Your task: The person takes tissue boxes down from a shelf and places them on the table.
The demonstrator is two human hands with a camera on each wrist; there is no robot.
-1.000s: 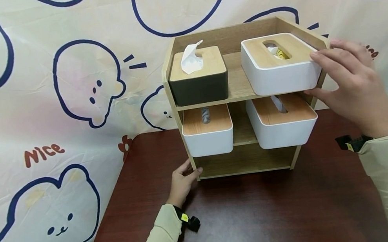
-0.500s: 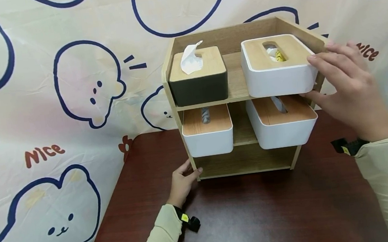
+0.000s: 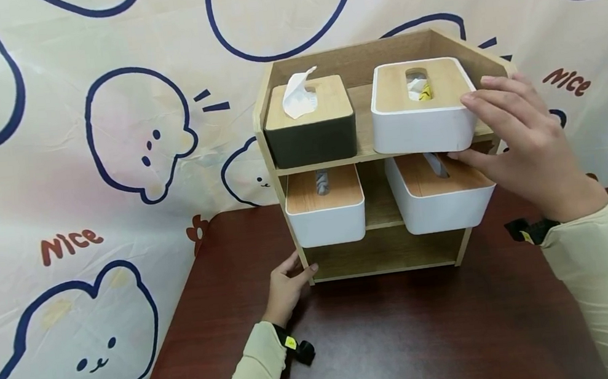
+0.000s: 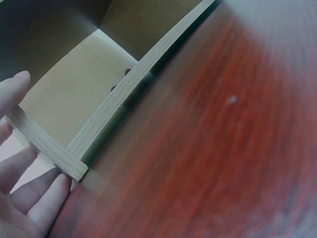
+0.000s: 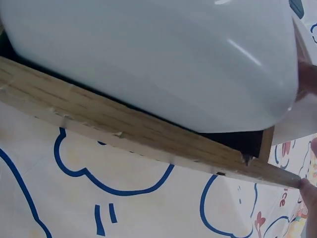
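Slid leftward and turned squarer to the front since the earlier frame: white rectangular box (image 3: pixel 426 131) with a pale wooden slotted lid (image 3: pixel 391 91), now right of centre in the upper frame, on the top tier (image 3: pixel 363 123) of a light wood-grain shelf unit (image 3: pixel 378 257). Pinched at the right front corner by the right hand (image 3: pixel 527 138), thumb low. Gripping the unit's lower left upright (image 4: pixel 47 144): left hand (image 3: pixel 283 289). To the box's left, apart: wood-topped blackish-green box (image 3: pixel 311 143) with white tissue (image 3: pixel 298 98). One tier down, left and right of a gap: smaller white box (image 3: pixel 327 227), wider white box (image 3: pixel 446 211), both brown-lidded. Beneath: glossy red-brown table (image 3: pixel 425 337). Behind: cream cartoon-printed cloth (image 3: pixel 165 31).
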